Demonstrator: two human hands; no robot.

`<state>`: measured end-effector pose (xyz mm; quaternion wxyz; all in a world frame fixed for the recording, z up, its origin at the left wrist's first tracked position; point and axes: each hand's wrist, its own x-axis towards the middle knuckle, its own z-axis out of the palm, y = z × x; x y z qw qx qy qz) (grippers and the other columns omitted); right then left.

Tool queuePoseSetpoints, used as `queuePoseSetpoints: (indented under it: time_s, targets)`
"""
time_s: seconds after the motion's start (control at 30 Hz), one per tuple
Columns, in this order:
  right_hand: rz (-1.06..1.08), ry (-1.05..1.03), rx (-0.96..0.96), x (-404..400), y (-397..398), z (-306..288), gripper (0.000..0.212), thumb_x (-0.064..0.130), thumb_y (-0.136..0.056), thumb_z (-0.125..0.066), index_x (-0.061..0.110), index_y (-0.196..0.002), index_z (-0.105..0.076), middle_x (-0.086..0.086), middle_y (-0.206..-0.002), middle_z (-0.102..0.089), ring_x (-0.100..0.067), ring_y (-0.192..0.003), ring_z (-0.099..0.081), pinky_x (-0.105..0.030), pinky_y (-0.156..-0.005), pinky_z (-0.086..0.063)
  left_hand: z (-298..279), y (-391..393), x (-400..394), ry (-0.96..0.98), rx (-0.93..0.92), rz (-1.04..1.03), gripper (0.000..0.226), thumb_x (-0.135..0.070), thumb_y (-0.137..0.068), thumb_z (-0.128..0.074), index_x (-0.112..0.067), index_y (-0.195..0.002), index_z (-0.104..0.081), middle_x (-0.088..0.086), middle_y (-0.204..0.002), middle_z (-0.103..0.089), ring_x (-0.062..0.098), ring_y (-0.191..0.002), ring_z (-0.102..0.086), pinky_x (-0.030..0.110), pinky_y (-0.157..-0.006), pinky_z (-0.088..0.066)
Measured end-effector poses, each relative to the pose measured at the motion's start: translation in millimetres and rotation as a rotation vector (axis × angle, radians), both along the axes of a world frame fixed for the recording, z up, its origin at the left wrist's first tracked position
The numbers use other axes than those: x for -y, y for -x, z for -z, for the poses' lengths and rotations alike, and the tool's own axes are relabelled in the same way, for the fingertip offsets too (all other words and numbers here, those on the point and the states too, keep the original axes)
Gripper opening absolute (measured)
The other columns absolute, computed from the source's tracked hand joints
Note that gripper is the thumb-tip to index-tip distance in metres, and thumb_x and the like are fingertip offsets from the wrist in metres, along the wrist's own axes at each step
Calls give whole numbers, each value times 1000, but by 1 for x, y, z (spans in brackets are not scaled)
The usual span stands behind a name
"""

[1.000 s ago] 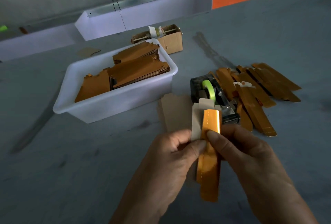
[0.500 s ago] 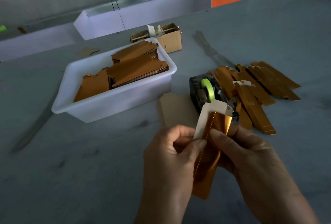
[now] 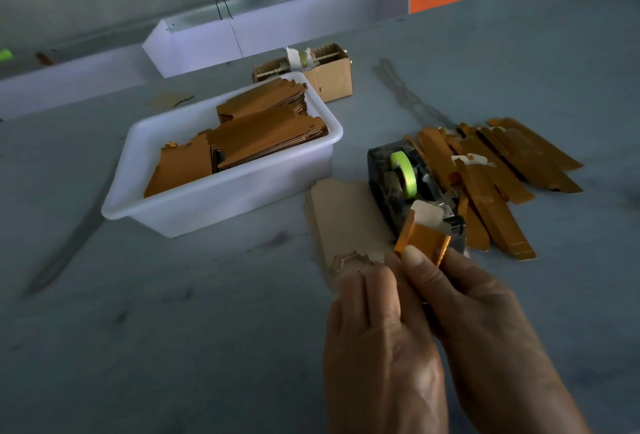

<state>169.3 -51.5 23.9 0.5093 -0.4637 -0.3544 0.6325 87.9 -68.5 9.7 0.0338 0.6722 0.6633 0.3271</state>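
1. Hands touching side by side, both clamped on the carton (image 3: 424, 243): left hand (image 3: 377, 340) curled against its left edge, right hand (image 3: 485, 322) pinching it, thumb flat on the gold face.
2. Carton raised above the counter (image 3: 173, 329), tilted, pale top flap right at the near end of the dispenser (image 3: 388, 187); contact between them impossible to tell.
3. Green tape (image 3: 403, 173) upright inside the dispenser.
4. Pale flat blank (image 3: 343, 222) on the counter just left of the dispenser, near end under the left fingers.
5. Heap of gold strips (image 3: 495, 177) against the dispenser's right side.
6. White tub (image 3: 221, 208) farther left, with a brown stack (image 3: 263, 128) inside.
7. Cardboard box (image 3: 332, 76) just behind the tub.
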Motion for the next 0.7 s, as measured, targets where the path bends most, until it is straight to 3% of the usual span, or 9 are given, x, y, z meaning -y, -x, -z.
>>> queuePoseSetpoints:
  time_s: [0.1,0.17,0.23,0.3,0.37,0.47,0.57,0.7]
  targets:
    - [38,-22,84,0,1,1,21,36,-67,-66,16,-71,-71,-4,-67,-70,-12,-67,-68,-16,-55,-51,-2,0,7,-28,-65,8,21,-29,-79,-53,-18,-81,-69,-5,-71,-59,10,-55,-61,16,-35,-36]
    - [58,-20,95,-2,0,3,18,36,-64,-65,22,-71,-72,-2,-67,-70,-12,-71,-68,-25,-64,-53,4,7,9,-61,-124,60,27,-13,-71,-72,-18,-97,-75,-2,-80,-61,12,-63,-64,17,-39,-45]
    - [39,-25,77,-4,1,4,19,36,-64,-63,21,-74,-72,-5,-72,-71,-18,-76,-68,-33,-74,-52,2,11,10,-55,161,51,49,-1,-65,-82,-31,-101,-70,-4,-87,-62,8,-74,-65,23,-54,-55]
    - [6,-40,61,-4,3,3,20,36,-64,-62,22,-74,-72,-4,-73,-71,-15,-75,-68,-28,-71,-51,-2,18,7,60,591,-48,39,-8,-69,-83,-35,-91,-65,-8,-88,-64,8,-78,-65,30,-63,-57]
    - [-6,-58,30,-3,4,2,19,37,-63,-62,23,-72,-73,0,-72,-71,-9,-73,-67,-19,-65,-49,-6,26,2,260,909,-45,24,-17,-68,-84,-29,-81,-68,0,-82,-71,16,-75,-69,37,-61,-58]
    - [8,-77,21,-3,4,2,22,38,-58,-63,23,-71,-73,1,-70,-70,-9,-71,-67,-17,-57,-50,-12,36,-1,470,1130,70,19,-26,-57,-86,-26,-68,-71,7,-68,-72,19,-61,-70,32,-54,-57]
    - [1,-92,47,-4,2,1,20,36,-59,-63,23,-70,-73,1,-69,-70,-9,-67,-68,-13,-53,-50,-16,40,0,512,1153,143,19,-34,-55,-75,-24,-71,-74,5,-70,-72,15,-62,-70,24,-54,-54]
    - [-39,-176,243,-8,-6,-10,22,46,-65,-58,28,-69,-70,6,-67,-68,-3,-66,-65,-15,-55,-48,-18,34,-4,390,1072,126,14,-29,-66,-83,-20,-70,-73,3,-52,-61,11,-39,-51,18,-38,-39]
